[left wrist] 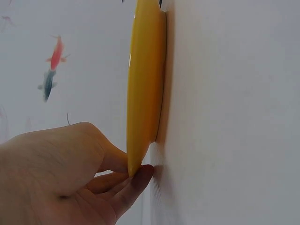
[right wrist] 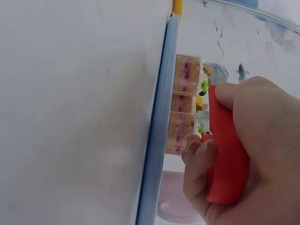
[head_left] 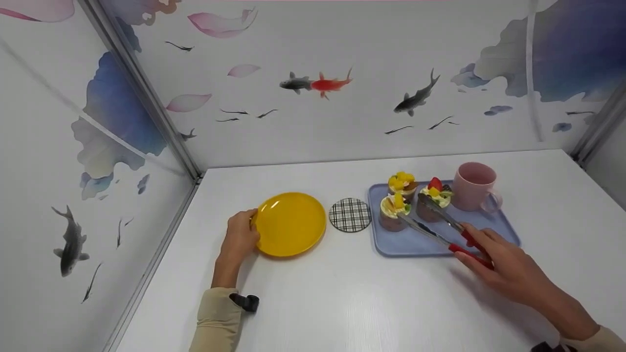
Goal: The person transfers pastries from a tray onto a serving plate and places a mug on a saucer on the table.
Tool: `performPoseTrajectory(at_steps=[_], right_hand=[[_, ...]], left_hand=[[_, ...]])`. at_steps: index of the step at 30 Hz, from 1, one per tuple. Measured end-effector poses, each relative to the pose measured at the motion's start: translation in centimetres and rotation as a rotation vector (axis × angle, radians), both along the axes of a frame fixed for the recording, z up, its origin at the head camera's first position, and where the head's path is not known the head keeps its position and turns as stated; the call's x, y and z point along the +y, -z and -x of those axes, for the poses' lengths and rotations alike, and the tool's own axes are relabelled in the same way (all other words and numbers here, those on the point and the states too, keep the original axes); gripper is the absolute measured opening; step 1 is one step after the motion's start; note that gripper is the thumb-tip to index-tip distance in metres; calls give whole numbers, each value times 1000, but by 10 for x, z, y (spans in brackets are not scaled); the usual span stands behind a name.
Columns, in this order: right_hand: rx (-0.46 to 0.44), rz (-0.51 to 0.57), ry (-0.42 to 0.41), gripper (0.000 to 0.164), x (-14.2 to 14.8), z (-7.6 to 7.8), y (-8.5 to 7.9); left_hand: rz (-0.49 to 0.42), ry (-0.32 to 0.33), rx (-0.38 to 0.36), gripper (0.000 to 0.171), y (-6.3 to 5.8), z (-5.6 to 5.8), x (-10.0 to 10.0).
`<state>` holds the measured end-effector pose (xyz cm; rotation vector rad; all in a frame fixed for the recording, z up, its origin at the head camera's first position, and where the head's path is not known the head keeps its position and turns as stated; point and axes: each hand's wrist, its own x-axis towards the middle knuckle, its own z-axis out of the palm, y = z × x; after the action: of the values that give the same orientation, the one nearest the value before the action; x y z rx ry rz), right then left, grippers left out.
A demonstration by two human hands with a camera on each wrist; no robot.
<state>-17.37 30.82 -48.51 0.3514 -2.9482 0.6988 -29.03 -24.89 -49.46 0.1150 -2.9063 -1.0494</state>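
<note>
At the left, a round yellow plate (head_left: 291, 225) rests on the white table, bare on top. My left hand (head_left: 240, 234) pinches its left rim; thumb above and fingertips below show in the left wrist view. My right hand (head_left: 513, 269) grips red-handled metal tongs (head_left: 424, 231), their arms spread apart. One tip is at the strawberry-topped dessert cup (head_left: 426, 209), the other at the front-left dessert cup (head_left: 391, 221). A third dessert cup (head_left: 403, 183), topped with yellow fruit, stands behind them. Layers of cake show through the cups' clear sides in the right wrist view.
The cups stand on a blue-grey rectangular tray (head_left: 411, 247). A pink mug (head_left: 470, 188) occupies its back right corner. Between plate and tray lies a round checked coaster (head_left: 350, 215). White walls painted with fish border the table (head_left: 313, 303) at the back and left.
</note>
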Motion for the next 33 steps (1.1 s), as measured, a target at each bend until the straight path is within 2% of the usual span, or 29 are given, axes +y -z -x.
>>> performPoseTrajectory(at_steps=[12, 22, 25, 33], right_hand=[[3, 22, -26, 79, -9, 14, 4], [-3, 42, 11, 76, -16, 27, 6], [-2, 44, 12, 72, -16, 31, 6], [-58, 34, 13, 77, -19, 45, 3]], left_hand=[[-9, 0, 4, 54, 1, -2, 1], [10, 19, 42, 50, 1, -5, 1], [4, 17, 32, 51, 1, -5, 0], [-13, 6, 18, 52, 1, -4, 0]])
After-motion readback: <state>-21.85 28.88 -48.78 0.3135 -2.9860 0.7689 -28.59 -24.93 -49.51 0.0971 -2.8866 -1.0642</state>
